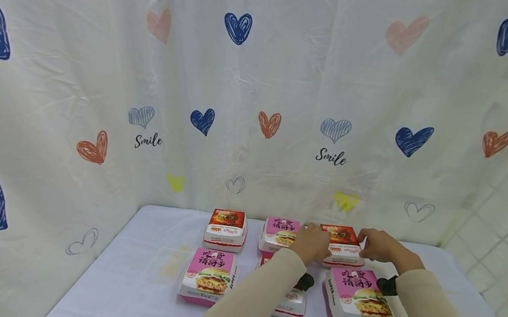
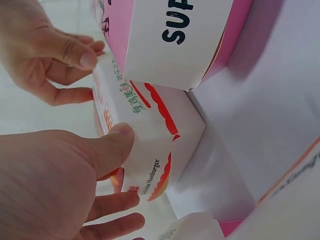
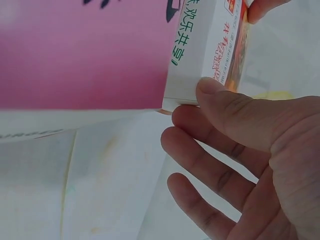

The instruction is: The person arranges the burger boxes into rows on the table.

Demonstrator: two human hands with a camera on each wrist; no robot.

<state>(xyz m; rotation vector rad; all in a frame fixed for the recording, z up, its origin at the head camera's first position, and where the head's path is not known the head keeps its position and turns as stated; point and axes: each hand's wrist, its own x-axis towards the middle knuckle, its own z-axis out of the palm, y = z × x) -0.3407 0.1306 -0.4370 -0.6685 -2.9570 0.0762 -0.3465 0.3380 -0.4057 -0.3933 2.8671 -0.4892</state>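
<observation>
Both hands are at a red-and-white paper burger box (image 1: 343,248) at the right end of the back row. My left hand (image 1: 312,243) holds its left side; in the left wrist view the thumb lies on the lid's edge, and a finger reaches round the corner. At the opposite side, my right hand (image 1: 384,248) pinches a corner between thumb and index finger, while its other fingers are spread apart, as the right wrist view shows. Directly in front of this box stands a pink-and-white burger box (image 1: 358,298), which overlaps it in both wrist views.
Another pink box (image 1: 280,232) stands left of the held one, with a red box (image 1: 226,230) farther left. The front row has a pink box (image 1: 209,276) and a red-trimmed box (image 1: 289,307), partly hidden by the left sleeve. A heart-printed curtain (image 1: 293,78) hangs behind the table.
</observation>
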